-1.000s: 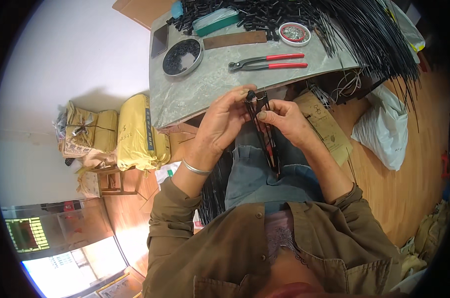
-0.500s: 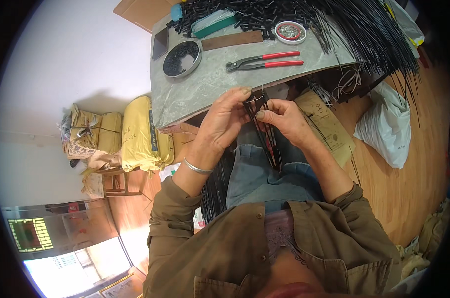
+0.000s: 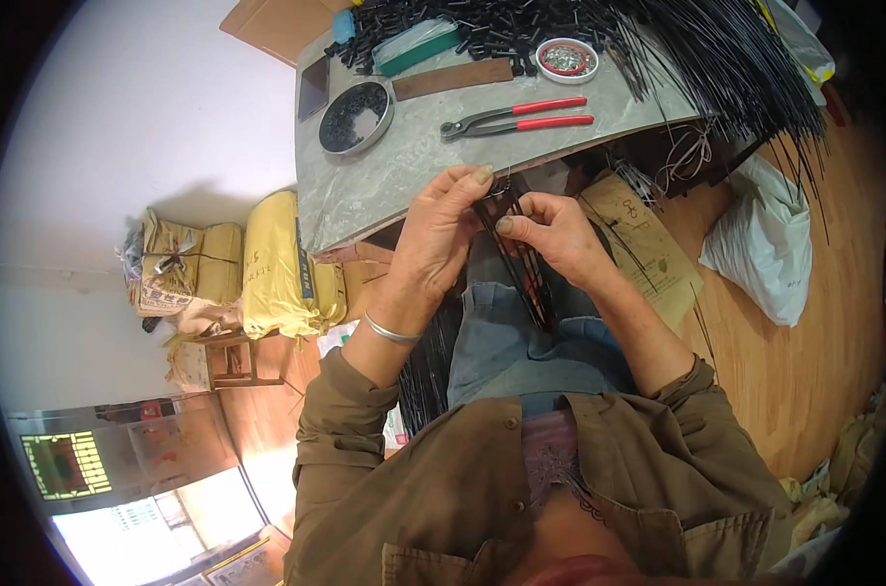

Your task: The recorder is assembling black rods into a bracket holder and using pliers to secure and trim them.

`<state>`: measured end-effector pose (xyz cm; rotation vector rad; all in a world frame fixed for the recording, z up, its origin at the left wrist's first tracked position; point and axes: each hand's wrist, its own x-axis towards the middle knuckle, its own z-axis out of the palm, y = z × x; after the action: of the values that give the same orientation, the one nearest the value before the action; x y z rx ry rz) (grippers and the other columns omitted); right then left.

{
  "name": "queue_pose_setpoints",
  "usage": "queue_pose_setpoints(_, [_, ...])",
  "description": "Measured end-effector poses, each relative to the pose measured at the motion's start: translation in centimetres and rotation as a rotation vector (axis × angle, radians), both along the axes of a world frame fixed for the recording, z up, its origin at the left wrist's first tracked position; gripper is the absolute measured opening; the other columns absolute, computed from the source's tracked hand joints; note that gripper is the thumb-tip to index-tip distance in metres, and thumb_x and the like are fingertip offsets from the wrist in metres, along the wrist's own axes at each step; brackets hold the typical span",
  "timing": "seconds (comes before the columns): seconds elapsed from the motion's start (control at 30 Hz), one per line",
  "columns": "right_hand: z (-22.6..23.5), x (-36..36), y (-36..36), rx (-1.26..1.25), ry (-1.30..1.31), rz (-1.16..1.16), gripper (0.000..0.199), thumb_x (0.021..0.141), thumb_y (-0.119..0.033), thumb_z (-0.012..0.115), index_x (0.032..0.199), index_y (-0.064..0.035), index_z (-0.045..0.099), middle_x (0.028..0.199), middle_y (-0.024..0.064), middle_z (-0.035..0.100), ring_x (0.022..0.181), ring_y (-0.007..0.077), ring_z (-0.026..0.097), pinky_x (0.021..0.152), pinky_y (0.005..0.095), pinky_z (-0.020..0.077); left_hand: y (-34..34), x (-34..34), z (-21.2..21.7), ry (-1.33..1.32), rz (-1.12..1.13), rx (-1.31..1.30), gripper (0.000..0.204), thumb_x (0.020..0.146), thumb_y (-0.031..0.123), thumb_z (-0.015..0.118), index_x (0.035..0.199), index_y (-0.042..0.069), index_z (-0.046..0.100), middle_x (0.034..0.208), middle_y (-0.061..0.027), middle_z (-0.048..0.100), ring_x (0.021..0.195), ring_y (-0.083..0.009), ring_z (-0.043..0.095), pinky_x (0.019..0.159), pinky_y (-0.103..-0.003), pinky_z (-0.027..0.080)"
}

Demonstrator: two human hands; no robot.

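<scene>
My left hand (image 3: 445, 220) grips the upper end of a narrow bundle of black rods (image 3: 527, 283), which looks like a folded umbrella frame. Thumb and fingertips close around its left side, just below the table edge. On the other side my right hand (image 3: 558, 237) pinches the rods, thumb laid across them. The bundle slants down over my lap, its lower end resting near my jeans (image 3: 516, 363). A thin wire end (image 3: 508, 176) rises at its top. What exactly sits between the fingertips is too small to make out.
On the grey table (image 3: 414, 186) lie red-handled pincers (image 3: 521, 119), a bowl (image 3: 384, 135) of small black pieces, a white dish (image 3: 593, 70) of metal bits, a brown strip (image 3: 453, 79) and a green box (image 3: 419, 54). Long black rods (image 3: 726, 59) overhang the right corner, above a white sack (image 3: 760, 244).
Both hands keep their hold on the bundle. My right hand and its thumb have shifted slightly left; the whole view has moved a little.
</scene>
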<state>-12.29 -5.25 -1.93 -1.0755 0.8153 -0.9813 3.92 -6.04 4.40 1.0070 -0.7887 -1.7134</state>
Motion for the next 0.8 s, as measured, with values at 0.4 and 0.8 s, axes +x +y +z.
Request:
queue_pose_setpoints(0.4, [0.5,-0.1,0.4,0.027,-0.017,-0.084,0.018,0.082,-0.013,0.072,0.078,0.0008,0.06,0.067,0.0027,0.062,0.059,0.0064,0.055,0.054,0.0219,0.0432,0.1,-0.4,0.5,-0.118,0.069,-0.117,0.022,0.084,0.015,0.072,0.099,0.0,0.065,0.085,-0.0037,0.065,0.074,-0.0105,0.058,0.068,-0.024,0.048])
queue_pose_setpoints(0.8, [0.1,-0.4,0.4,-0.005,-0.009,-0.118,0.019,0.085,-0.016,0.07,0.08,-0.0004,0.06,0.068,0.0008,0.06,0.061,0.0053,0.053,0.055,0.0216,0.0432,1.0,-1.3,0.1,-0.404,0.002,-0.426,0.027,0.086,0.006,0.066,0.112,0.0,0.062,0.093,-0.0025,0.063,0.079,-0.0084,0.058,0.07,-0.023,0.049])
